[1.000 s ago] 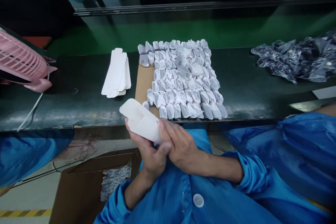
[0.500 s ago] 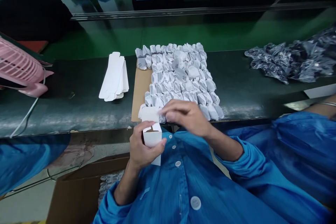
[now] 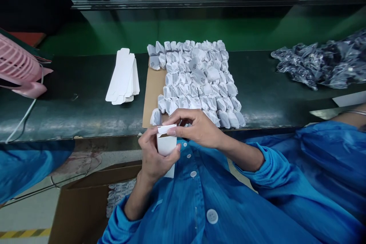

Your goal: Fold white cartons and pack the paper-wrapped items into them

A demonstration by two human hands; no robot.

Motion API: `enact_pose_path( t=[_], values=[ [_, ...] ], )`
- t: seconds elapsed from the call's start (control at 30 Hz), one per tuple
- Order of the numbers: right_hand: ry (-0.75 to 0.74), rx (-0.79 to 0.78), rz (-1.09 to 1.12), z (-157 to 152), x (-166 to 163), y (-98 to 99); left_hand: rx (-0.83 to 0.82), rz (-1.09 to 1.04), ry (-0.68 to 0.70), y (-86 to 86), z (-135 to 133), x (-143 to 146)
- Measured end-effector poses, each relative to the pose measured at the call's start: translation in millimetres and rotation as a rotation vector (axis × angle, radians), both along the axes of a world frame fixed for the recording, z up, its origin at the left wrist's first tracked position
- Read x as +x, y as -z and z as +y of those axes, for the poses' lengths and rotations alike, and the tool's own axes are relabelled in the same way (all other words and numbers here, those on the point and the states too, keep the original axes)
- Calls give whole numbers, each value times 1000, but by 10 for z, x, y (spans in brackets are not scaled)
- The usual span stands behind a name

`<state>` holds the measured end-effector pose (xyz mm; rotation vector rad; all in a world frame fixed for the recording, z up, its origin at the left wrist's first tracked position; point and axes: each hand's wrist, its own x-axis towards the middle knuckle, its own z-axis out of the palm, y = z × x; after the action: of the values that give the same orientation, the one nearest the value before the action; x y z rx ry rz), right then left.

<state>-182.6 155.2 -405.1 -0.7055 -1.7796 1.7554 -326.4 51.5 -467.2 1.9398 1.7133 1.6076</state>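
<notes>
A small white cardboard box (image 3: 167, 145) is held upright in front of my chest. My left hand (image 3: 156, 156) wraps round it, fingers on one side and thumb on the other. On its top flap my right hand (image 3: 191, 126) has thumb and fingers closed, with the flap bent partly over the opening and a dark gap still showing. Just beyond my hands, rows of small items in white wrapping (image 3: 194, 84) cover a brown cardboard sheet (image 3: 153, 87). To the left lies a stack of flat white cartons (image 3: 122, 78).
A pink fan (image 3: 21, 66) stands at the left with its cable. Clear plastic bags with dark contents (image 3: 323, 65) lie at the right. Below the bench edge is an open brown carton (image 3: 82, 206). Blue-clothed people sit on both sides.
My right hand has come down onto the box's top flap. The flap, upright before, is now folded toward the opening. My left hand keeps its hold, and the view has shifted slightly.
</notes>
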Motion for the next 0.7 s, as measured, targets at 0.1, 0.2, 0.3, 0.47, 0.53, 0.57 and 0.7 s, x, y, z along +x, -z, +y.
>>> enact_pose_path(
  t=[0.1, 0.2, 0.3, 0.47, 0.53, 0.57, 0.7],
  values=[
    [19, 78, 20, -41, 14, -19, -18, -12, 9, -11, -5, 12],
    [28, 173, 0, -74, 19, -32, -139, 25, -4, -33, -38, -3],
    [43, 287, -31, -102, 26, -15, -284, 65, -34, -58, -78, -32],
    [41, 415, -15, -142, 37, 53, -407, 76, 23, -131, -118, -61],
    [70, 486, -15, -170, 33, 86, -422, 94, 31, -157, -123, -60],
    [92, 530, -14, -190, 29, 105, -415, 106, 35, -166, -123, -57],
    [141, 639, 80, -318, 4, 211, -351, 139, 24, -172, -130, -56]
  ],
)
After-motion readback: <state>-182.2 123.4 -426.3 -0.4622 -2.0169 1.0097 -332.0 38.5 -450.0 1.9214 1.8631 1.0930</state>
